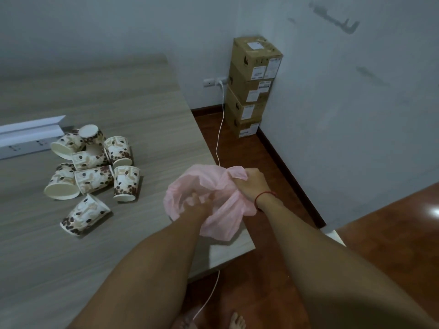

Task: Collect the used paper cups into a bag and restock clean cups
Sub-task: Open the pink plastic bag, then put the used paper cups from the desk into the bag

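Both hands are working the pink bag (213, 193) open at the worktop's (142, 110) three o'clock edge. The right hand (249, 181) is pinching the bag's rim in a closed grip; the left hand (199, 204) is reaching inside, its grip hidden by plastic. The used cups (92, 167) are lying scattered at nine o'clock. Spreading the mouth wide first should make loading easier.

Cups (92, 167) heaped on the table (147, 110) well left of my fingers (240, 178); bag (221, 217) around them at the table's edge; boxes (251, 86) stacked beyond.
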